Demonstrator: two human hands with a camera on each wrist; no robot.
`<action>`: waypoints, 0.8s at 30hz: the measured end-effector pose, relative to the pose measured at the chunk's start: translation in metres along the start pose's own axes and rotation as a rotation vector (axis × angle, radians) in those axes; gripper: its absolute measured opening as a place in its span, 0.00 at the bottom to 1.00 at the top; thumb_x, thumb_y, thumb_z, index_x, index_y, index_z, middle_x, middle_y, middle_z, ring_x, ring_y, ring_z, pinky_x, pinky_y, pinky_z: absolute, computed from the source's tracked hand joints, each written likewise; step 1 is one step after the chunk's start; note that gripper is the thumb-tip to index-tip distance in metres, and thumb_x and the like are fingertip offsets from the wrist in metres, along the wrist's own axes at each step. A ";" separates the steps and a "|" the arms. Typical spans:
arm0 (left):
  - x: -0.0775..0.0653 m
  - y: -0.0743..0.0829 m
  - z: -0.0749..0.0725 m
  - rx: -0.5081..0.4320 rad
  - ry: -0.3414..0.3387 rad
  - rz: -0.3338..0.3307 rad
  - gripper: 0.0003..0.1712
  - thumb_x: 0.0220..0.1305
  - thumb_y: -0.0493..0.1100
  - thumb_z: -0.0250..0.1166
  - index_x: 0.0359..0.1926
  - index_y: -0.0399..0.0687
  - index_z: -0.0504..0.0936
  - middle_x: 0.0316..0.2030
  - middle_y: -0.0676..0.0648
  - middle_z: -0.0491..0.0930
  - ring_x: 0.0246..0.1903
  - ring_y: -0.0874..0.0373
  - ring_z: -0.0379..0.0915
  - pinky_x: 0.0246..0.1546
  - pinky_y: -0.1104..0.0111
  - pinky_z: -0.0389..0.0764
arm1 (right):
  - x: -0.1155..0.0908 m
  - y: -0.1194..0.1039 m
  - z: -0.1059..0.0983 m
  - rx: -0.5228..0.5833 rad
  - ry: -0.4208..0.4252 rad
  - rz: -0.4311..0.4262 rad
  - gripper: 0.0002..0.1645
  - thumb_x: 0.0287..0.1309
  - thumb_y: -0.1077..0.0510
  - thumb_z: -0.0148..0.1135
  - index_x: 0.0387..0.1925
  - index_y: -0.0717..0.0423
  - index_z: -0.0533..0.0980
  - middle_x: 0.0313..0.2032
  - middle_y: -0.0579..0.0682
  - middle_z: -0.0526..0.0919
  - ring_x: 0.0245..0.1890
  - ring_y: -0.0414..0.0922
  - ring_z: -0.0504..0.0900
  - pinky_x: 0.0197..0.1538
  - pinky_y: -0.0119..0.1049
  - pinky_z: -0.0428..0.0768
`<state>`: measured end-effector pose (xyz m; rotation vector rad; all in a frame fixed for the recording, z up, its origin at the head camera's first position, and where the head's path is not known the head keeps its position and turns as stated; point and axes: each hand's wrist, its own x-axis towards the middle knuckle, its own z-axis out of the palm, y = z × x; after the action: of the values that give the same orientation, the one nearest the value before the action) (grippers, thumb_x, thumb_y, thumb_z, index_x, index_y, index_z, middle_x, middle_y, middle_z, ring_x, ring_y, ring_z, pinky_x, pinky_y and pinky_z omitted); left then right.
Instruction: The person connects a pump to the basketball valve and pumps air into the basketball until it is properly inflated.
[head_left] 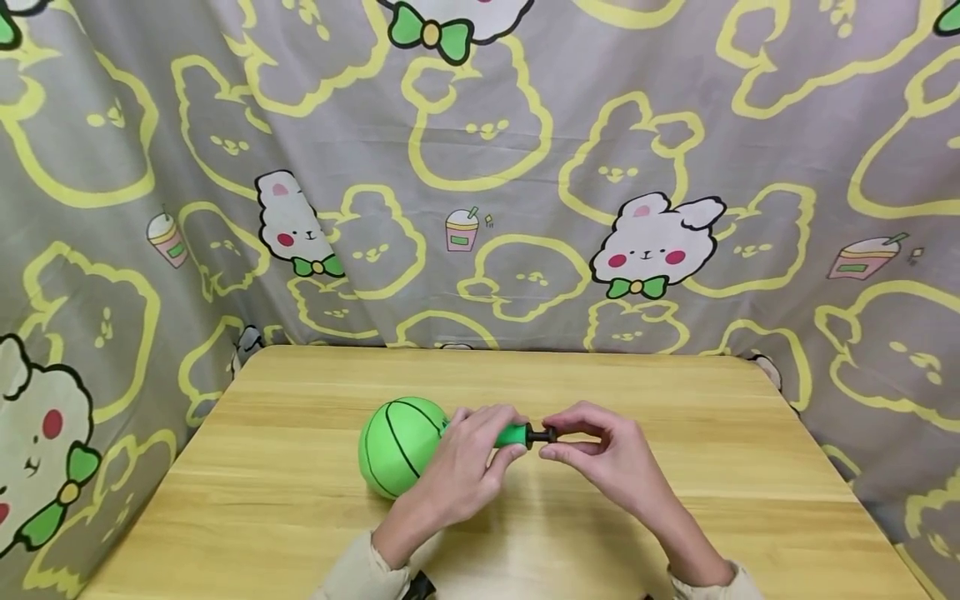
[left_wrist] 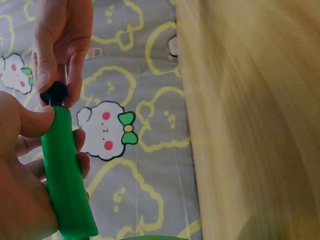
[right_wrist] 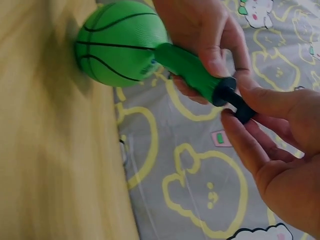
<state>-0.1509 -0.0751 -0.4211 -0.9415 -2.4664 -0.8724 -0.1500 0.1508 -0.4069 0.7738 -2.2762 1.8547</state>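
A green ball with black basketball lines (head_left: 401,450) sits on the wooden table, left of both hands. My left hand (head_left: 468,467) grips the green barrel of a small hand pump (left_wrist: 70,175), its thumb along the side near the black collar. The pump's far end meets the ball's side in the right wrist view. At the other end, my right hand (head_left: 611,458) pinches the black plunger handle (right_wrist: 242,111) between thumb and fingers. A short length of dark rod shows between handle and collar. The left palm partly hides the barrel in the head view.
The light wooden table (head_left: 300,375) reaches back to a grey curtain (head_left: 525,167) with yellow outlines and white rabbit faces. The curtain also hangs along the left and right sides. A small black object (head_left: 420,586) shows by the left sleeve.
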 end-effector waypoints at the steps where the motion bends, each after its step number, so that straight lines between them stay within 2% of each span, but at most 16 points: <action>1: 0.001 0.000 0.001 -0.005 0.001 0.000 0.12 0.72 0.49 0.64 0.52 0.53 0.79 0.46 0.55 0.85 0.42 0.64 0.79 0.47 0.62 0.70 | 0.001 -0.001 -0.002 -0.007 -0.010 0.007 0.15 0.52 0.66 0.77 0.42 0.55 0.85 0.42 0.51 0.87 0.44 0.48 0.88 0.42 0.40 0.86; 5: 0.005 0.000 0.001 -0.027 0.003 -0.002 0.12 0.72 0.50 0.63 0.52 0.53 0.79 0.45 0.55 0.84 0.42 0.65 0.79 0.46 0.62 0.70 | 0.007 -0.004 -0.008 -0.034 -0.039 0.035 0.14 0.52 0.63 0.78 0.42 0.52 0.85 0.42 0.49 0.87 0.45 0.48 0.88 0.42 0.40 0.86; 11: 0.010 0.000 0.002 -0.059 -0.012 -0.010 0.12 0.72 0.50 0.63 0.52 0.53 0.78 0.48 0.54 0.85 0.46 0.64 0.80 0.47 0.61 0.70 | 0.008 -0.005 -0.015 -0.032 -0.056 0.038 0.14 0.53 0.63 0.78 0.42 0.52 0.85 0.42 0.50 0.87 0.46 0.48 0.87 0.42 0.41 0.86; 18: 0.009 0.000 0.006 -0.096 -0.013 0.004 0.10 0.73 0.50 0.63 0.50 0.53 0.78 0.45 0.56 0.84 0.44 0.66 0.79 0.46 0.62 0.71 | 0.004 -0.005 -0.019 -0.012 -0.084 0.011 0.14 0.54 0.64 0.77 0.42 0.54 0.85 0.42 0.54 0.86 0.46 0.50 0.87 0.42 0.42 0.86; 24: 0.004 -0.001 0.010 -0.092 -0.012 0.021 0.08 0.74 0.51 0.61 0.48 0.56 0.77 0.43 0.58 0.83 0.40 0.67 0.77 0.43 0.65 0.69 | -0.005 -0.005 -0.024 -0.002 -0.089 0.020 0.14 0.54 0.66 0.77 0.43 0.55 0.84 0.43 0.58 0.85 0.45 0.49 0.87 0.42 0.42 0.86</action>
<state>-0.1560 -0.0670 -0.4268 -1.0041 -2.4400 -0.9838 -0.1495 0.1741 -0.3986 0.8528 -2.3461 1.8623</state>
